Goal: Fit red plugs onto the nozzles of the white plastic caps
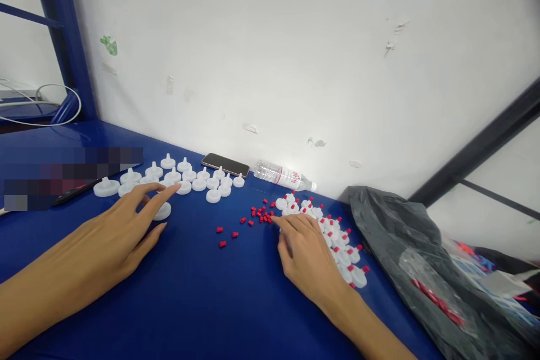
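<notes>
Several white nozzle lids (213, 196) with upright spouts stand in a loose group on the blue table. My left hand (122, 225) reaches to their near edge, thumb and fingers spread. One white lid (162, 212) shows between its fingertips and thumb; whether they touch it I cannot tell. Small red caps (261, 215) lie scattered mid-table. At their right edge, my right hand (306, 247) has its index fingertip at a red cap, palm down, thumb apart. Beyond that hand sit several white lids with red tips (337, 234), partly hidden by it.
Along the wall lie a phone (225, 165) and a clear plastic bottle (282, 175) on its side. A dark plastic bag (388, 236) covers the table's right edge, with a clear bag of red caps (439, 301) on it. A blue metal post (70, 39) rises at left.
</notes>
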Tool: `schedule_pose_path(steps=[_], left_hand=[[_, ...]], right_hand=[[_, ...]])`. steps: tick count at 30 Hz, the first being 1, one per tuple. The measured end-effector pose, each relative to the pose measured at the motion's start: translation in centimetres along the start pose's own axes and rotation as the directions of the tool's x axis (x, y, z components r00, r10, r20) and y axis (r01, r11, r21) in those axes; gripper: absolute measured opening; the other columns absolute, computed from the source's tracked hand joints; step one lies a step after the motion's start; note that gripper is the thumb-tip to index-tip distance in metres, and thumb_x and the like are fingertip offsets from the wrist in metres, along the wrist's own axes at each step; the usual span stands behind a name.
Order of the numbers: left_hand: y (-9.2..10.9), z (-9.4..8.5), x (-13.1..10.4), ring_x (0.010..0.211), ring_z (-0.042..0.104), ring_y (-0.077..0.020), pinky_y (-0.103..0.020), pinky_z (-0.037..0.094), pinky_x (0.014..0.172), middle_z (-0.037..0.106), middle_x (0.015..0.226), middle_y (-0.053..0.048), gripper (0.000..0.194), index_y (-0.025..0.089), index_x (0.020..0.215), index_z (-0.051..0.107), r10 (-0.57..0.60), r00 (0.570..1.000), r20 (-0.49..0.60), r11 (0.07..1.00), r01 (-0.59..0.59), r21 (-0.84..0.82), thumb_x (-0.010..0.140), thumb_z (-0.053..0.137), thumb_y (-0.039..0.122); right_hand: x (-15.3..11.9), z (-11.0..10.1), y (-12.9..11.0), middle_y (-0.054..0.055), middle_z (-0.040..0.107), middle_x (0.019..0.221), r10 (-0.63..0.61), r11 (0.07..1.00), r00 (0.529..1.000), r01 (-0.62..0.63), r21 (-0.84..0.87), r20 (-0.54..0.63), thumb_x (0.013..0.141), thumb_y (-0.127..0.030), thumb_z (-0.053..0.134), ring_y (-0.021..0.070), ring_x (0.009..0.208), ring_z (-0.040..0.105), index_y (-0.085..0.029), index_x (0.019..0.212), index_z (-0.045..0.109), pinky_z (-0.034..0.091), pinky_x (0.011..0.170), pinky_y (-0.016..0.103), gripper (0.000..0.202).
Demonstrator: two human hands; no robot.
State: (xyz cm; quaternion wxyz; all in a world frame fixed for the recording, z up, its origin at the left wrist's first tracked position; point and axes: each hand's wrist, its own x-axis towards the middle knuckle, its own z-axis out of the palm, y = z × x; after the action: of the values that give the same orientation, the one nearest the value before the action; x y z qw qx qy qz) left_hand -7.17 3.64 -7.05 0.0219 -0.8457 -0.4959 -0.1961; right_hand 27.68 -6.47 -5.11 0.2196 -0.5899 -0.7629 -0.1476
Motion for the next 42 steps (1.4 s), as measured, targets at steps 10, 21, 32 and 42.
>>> schedule_pose_path(steps=[10, 21, 32, 42], left_hand=[[-0.1, -0.1, 0.0, 0.133, 0.065, -0.0349, -0.049, 0.057, 0.102, 0.060, 0.151, -0.009, 0.058, 0.033, 0.168, 0.031, 0.013, 0.997, 0.077, 0.999, -0.010, -0.041, 0.113, 0.025, 0.049], [0.5, -0.3, -0.3, 0.128, 0.070, -0.0326, -0.038, 0.064, 0.090, 0.056, 0.156, -0.005, 0.056, 0.035, 0.163, 0.041, 0.041, 0.998, 0.049, 0.990, -0.034, -0.140, 0.109, 0.036, 0.052], [2.4, 1.2, -2.5, 0.119, 0.075, -0.0166, -0.026, 0.057, 0.112, 0.069, 0.144, 0.005, 0.038, 0.041, 0.145, 0.062, 0.300, 0.924, -0.236, 0.925, -0.342, -0.164, 0.109, 0.050, 0.049], [7.3, 1.2, -5.0, 0.124, 0.074, -0.0103, -0.015, 0.052, 0.110, 0.070, 0.147, 0.010, 0.056, 0.043, 0.165, 0.037, 0.476, 0.823, -0.309, 0.799, -0.552, -0.239, 0.112, 0.045, 0.027]], right_hand=[[0.3, -0.1, -0.5, 0.008, 0.080, 0.109, 0.003, 1.000, 1.000, -0.003, 0.031, 0.016, 0.107, -0.017, 0.057, 0.0275, 0.106, 0.071, -0.017, 0.117, 0.077, 0.047, 0.109, 0.053, 0.023], [0.2, 0.0, -0.2, 0.003, 0.080, 0.095, -0.079, 0.995, 0.996, 0.077, 0.070, 0.032, 0.106, -0.012, 0.062, 0.0240, 0.100, 0.071, -0.023, 0.098, 0.075, 0.042, 0.113, 0.053, 0.019], [-0.1, -0.6, -2.1, 0.003, 0.079, 0.103, -0.184, 0.948, 0.966, 0.223, 0.228, -0.182, 0.108, -0.013, 0.062, 0.0196, 0.095, 0.072, -0.023, 0.117, 0.075, 0.043, 0.112, 0.048, 0.019], [-0.8, -0.7, -6.1, -0.010, 0.085, 0.093, 0.146, 0.505, 0.989, -0.105, 0.857, 0.035, 0.091, -0.024, 0.088, 0.0140, 0.087, 0.080, -0.033, 0.092, 0.085, 0.042, 0.111, 0.032, 0.010]])
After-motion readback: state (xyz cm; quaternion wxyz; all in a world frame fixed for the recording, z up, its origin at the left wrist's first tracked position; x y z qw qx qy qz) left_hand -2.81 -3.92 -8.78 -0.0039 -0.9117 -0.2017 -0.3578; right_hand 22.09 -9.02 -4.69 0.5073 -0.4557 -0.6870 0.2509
